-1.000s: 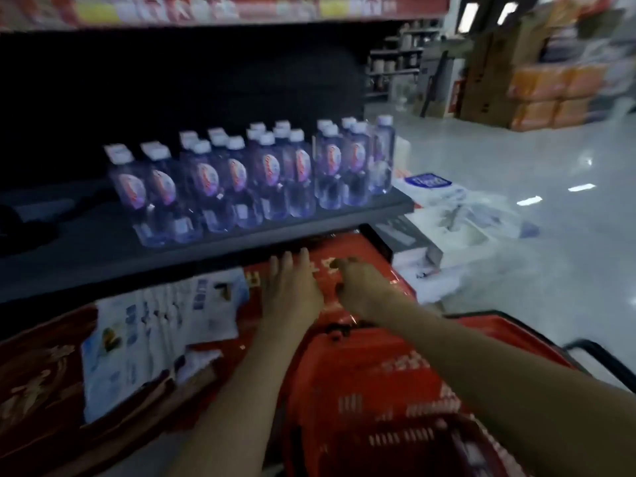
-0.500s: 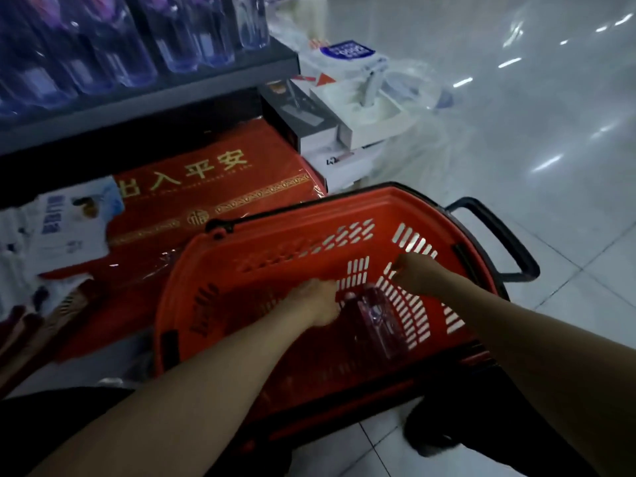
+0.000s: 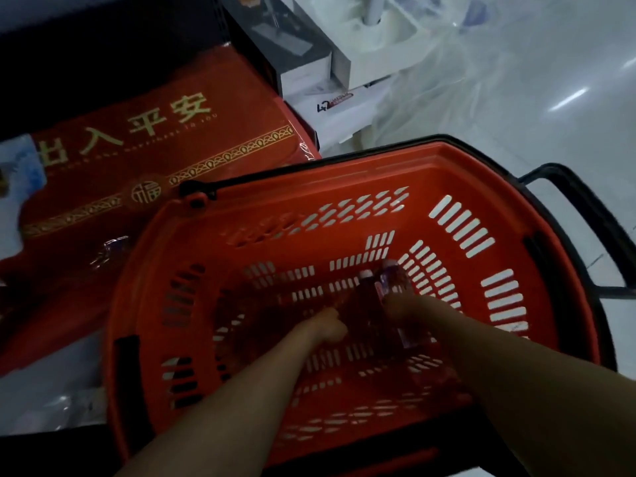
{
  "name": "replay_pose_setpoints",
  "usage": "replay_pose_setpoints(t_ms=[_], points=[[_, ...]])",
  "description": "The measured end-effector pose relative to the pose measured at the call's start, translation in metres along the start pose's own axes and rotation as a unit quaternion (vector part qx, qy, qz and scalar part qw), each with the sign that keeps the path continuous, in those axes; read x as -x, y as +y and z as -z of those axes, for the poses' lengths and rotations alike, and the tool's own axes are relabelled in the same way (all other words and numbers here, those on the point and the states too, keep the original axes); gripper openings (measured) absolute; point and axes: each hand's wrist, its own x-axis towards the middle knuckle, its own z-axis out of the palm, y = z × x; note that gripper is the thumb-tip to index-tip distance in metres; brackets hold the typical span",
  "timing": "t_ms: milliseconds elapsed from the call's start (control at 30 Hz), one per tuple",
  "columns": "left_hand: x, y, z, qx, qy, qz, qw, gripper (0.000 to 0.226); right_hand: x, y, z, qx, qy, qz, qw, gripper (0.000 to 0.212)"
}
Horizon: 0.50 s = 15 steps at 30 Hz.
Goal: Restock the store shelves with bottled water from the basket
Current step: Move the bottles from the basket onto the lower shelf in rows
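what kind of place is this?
Most likely a retail store aisle: a red shopping basket with bottles in it, boxed goods stacked on a glossy floor, and a packaged red mat nearby.

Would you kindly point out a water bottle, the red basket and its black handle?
water bottle (image 3: 395, 284): head view, upper body near the cap.
red basket (image 3: 344, 184): head view, far wall below the rim.
black handle (image 3: 552, 172): head view, top corner.

- what sort of place is this?
- a shop: a red shopping basket at 6 o'clock, a wrapped red doormat at 10, boxed goods at 12, glossy tiled floor at 2.
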Motion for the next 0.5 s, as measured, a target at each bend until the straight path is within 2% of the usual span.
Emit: replay_pose_setpoints(t_ms=[100, 167, 267, 433, 467, 500], points=[[-0.013, -0.001, -0.001, 0.033, 0.014, 0.007, 0.999, 0.037, -0.01, -0.004, -0.007, -0.025, 0.046, 0.033, 0.998, 0.061], [-0.021, -0.003, -0.004, 0.05, 0.023, 0.007, 0.998, 0.041, -0.018, -0.003, -0.01, -0.022, 0.087, 0.062, 0.994, 0.07], [-0.031, -0.008, -0.011, 0.051, 0.011, 0.011, 0.999, 0.044, -0.024, -0.002, -0.007, -0.079, 0.127, 0.05, 0.987, 0.083], [-0.04, -0.01, -0.02, 0.166, -0.005, 0.03, 0.986, 0.043, -0.045, 0.013, -0.008, 0.021, 0.024, 0.034, 0.999, 0.096], [-0.04, -0.012, -0.022, 0.19, -0.004, 0.04, 0.981, 0.044, -0.045, 0.011, -0.011, 0.037, 0.012, 0.041, 0.998, 0.091], [-0.04, -0.015, -0.024, 0.208, 0.002, 0.046, 0.977, 0.044, -0.045, 0.008, -0.015, 0.045, -0.011, 0.054, 0.997, 0.074]])
